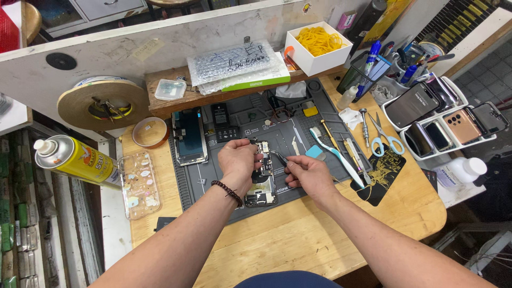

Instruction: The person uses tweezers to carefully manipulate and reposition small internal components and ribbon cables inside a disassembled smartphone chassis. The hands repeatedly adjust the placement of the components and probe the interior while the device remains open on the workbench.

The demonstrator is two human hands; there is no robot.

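An opened phone body (262, 184) with its insides exposed lies on a dark grey work mat (213, 181) in the middle of the wooden bench. My left hand (238, 160) grips the phone's upper part from the left. My right hand (308, 173) holds metal tweezers (280, 157), their tips at the phone's top right edge. A detached phone screen (189, 136) lies face up on the mat to the left.
A toothbrush (333, 152), screwdrivers (364, 125) and scissors (386, 137) lie right of the mat. A rack of phones (445, 120) stands at the right. A yellow spray can (74, 159) and a clear phone case (138, 184) lie at the left. A white box of rubber bands (318, 47) sits on the shelf.
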